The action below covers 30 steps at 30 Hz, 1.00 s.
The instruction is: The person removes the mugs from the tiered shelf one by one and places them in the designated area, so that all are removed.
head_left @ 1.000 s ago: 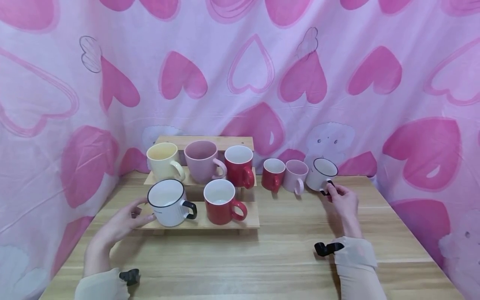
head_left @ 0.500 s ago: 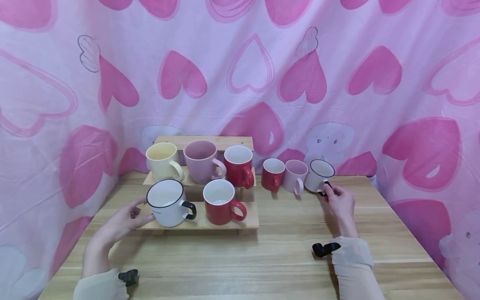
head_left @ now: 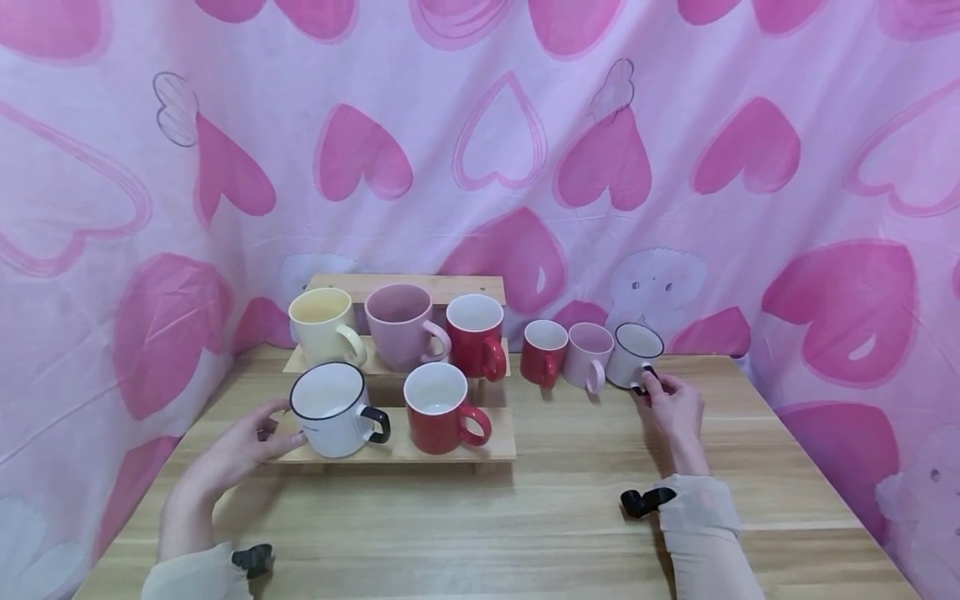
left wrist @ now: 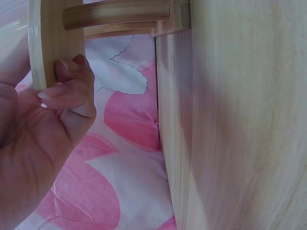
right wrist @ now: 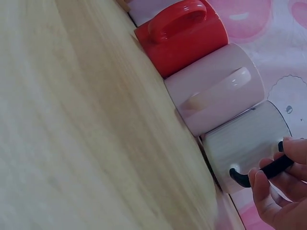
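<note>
At the back right my right hand (head_left: 677, 414) pinches the black handle (right wrist: 276, 167) of a white mug with a dark rim (head_left: 633, 357). That mug stands against a small pink mug (head_left: 587, 356), beside a small red mug (head_left: 542, 354). My left hand (head_left: 236, 450) grips the left end of the wooden shelf's lower board (left wrist: 44, 52), thumb above and fingertips curled beneath. Just right of it on that board are a larger white mug with a black handle (head_left: 330, 417) and a red mug (head_left: 437, 417).
On the upper board stand a yellow mug (head_left: 322, 325), a larger pink mug (head_left: 401, 329) and another red mug (head_left: 474, 337). A heart-patterned curtain (head_left: 420, 233) hangs behind the wooden table (head_left: 465, 525).
My right hand has slid the white mug slightly left, so it now sits close against the small pink mug. The left hand keeps its grip on the shelf.
</note>
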Available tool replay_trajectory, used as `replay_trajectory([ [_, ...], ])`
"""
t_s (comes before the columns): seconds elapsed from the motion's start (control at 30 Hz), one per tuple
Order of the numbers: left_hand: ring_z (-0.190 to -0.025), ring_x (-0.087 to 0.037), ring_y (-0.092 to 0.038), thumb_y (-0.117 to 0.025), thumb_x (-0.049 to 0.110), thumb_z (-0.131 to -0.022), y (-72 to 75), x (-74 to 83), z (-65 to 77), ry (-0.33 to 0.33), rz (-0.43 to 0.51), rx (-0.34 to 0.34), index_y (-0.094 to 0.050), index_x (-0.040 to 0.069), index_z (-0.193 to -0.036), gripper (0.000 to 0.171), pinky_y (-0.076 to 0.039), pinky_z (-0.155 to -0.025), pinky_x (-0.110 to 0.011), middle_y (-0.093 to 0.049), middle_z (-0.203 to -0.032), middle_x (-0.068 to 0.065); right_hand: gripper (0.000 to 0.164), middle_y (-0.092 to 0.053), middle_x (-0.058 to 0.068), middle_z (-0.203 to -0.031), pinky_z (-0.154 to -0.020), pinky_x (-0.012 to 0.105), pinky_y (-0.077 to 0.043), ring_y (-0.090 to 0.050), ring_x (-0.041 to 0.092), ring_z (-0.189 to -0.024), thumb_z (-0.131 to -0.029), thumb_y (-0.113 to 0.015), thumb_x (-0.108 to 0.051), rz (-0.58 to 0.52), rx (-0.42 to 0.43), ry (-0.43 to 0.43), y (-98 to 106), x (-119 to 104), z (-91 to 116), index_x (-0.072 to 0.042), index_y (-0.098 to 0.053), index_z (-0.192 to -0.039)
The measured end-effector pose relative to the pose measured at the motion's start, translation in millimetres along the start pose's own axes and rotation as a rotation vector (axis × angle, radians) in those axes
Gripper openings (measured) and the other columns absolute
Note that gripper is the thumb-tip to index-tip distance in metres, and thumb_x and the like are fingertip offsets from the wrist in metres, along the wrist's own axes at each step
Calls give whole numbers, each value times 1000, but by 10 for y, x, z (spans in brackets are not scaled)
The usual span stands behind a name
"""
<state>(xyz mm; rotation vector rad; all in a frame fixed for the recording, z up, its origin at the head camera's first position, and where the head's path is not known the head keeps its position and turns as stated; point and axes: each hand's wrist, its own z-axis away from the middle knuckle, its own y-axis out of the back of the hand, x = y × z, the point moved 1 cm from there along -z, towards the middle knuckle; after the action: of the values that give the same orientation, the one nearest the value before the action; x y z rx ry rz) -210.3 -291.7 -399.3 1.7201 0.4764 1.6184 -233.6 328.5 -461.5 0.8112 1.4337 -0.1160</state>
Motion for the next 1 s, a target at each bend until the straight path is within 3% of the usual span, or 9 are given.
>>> replay_trajectory([
  [0.27, -115, -42, -48, -69, 40, -91, -46, 6, 39, -11, 11, 12, -39, 4, -145, 71, -43, -87, -52, -51, -129, -29, 46, -65, 21, -111, -72, 22, -46, -60, 12, -81, -99, -56, -38, -39, -57, -56, 38, 5, 2, -2, -64, -125],
  [0.47, -108, -36, -51, -69, 36, -92, -49, 2, 6, -27, 2, 9, -40, 3, -144, 69, -45, -82, -45, -55, -120, -23, 46, -59, 21, -116, -70, 20, -49, -57, 9, -81, -101, -55, -34, -124, -123, -73, 88, 19, 4, 3, -60, -128],
  [0.7, -103, -32, -53, -69, 37, -92, -48, 23, -50, -37, -12, -1, -40, 2, -143, 69, -45, -80, -43, -57, -113, -19, 44, -57, 21, -119, -75, 24, -51, -60, 16, -89, -101, -54, -34, -170, -146, -90, 138, 45, 8, 1, -58, -129],
  [0.83, -107, -38, -53, -68, 36, -92, -43, 28, -44, -58, -12, -3, -40, 0, -143, 69, -46, -83, -50, -55, -121, -26, 46, -52, 20, -127, -87, 32, -51, -58, 27, -104, -100, -55, -35, -209, -196, -113, 152, 31, 26, -2, -53, -133],
  [1.0, -108, -39, -53, -69, 35, -92, -7, 8, 4, -46, -39, 14, -38, -3, -143, 70, -46, -83, -50, -55, -121, -27, 57, -45, 20, -137, -97, 48, -41, -47, 39, -118, -100, -53, -44, -142, -265, -73, 186, -62, 99, -7, -43, -142],
])
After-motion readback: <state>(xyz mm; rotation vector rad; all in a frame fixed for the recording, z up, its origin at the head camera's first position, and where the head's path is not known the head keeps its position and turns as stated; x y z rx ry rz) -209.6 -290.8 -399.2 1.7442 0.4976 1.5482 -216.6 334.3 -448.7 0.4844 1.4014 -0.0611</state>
